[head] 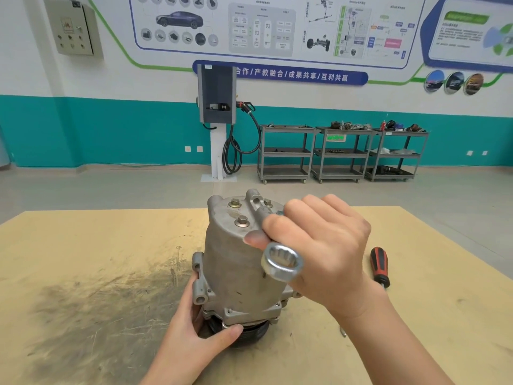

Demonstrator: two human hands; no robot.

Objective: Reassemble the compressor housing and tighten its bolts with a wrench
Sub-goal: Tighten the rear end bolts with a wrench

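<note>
The room I see is bright and evenly lit, with light that seems to fall from overhead. My hands cast only soft, faint shadows on the table [83,245]. The wrench [281,262] ring shows a mild shine. Close things are sharp; the wall poster [263,26] is soft, and straight lines bow toward the edges.

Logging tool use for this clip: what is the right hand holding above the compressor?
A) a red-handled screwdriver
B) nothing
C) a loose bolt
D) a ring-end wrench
D: the right hand grips a wrench with its ring end showing near the camera, while the screwdriver lies untouched on the table.
</note>
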